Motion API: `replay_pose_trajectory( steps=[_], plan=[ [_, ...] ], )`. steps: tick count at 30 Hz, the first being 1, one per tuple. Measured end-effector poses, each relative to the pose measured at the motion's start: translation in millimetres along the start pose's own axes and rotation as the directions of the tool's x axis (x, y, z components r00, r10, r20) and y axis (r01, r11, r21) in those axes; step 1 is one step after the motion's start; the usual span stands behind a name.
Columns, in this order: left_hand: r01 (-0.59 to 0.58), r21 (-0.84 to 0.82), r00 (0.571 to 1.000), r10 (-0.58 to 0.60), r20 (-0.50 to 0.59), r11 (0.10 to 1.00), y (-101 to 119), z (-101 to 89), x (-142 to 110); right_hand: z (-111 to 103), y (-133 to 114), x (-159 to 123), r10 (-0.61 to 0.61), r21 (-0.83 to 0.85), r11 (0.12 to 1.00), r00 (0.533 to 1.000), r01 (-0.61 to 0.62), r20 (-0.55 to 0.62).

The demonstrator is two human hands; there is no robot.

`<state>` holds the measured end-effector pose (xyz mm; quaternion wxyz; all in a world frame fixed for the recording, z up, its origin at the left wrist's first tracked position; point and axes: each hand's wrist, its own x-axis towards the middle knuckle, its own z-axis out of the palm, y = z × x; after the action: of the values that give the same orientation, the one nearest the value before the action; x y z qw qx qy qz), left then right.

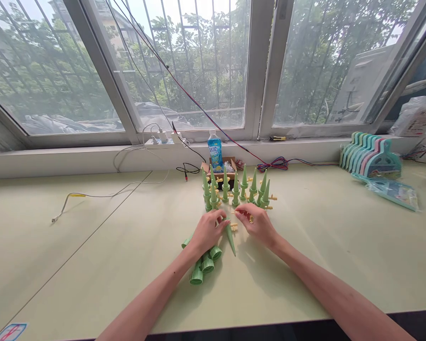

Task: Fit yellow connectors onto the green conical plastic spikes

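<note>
My left hand grips a green plastic spike, its pointed end toward me and a small yellow valve at its side. Between the pinched fingertips of my right hand is a small, thin yellow piece, held close to the spike's top end. Several finished-looking green spikes with yellow side valves stand upright in a group just beyond both hands. Beneath my left wrist lie several loose green spikes, their round open ends facing me.
A blue liquid bottle stands by a small cardboard box under the window. Coiled cables and a power strip are along the sill. At right stand pastel hanger-like items beside a wrapped one. A thin cable crosses the left.
</note>
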<state>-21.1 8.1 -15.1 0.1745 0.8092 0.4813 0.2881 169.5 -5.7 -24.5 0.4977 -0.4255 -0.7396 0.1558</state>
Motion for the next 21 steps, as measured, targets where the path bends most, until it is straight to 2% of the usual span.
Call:
replay_pose_trajectory(
  steps=[9,21],
  plan=[
    [-0.032,-0.072,0.995,0.025,-0.097,0.997,4.0,-2.2,-2.0,-2.9,-2.7,1.0,0.003,-0.035,0.999,1.000,-0.003,-0.007],
    [-0.050,-0.101,0.986,0.033,-0.162,0.994,3.2,-1.3,-1.0,-3.3,-1.8,0.5,0.036,-0.086,0.996,0.999,-0.033,0.040]
  ],
)
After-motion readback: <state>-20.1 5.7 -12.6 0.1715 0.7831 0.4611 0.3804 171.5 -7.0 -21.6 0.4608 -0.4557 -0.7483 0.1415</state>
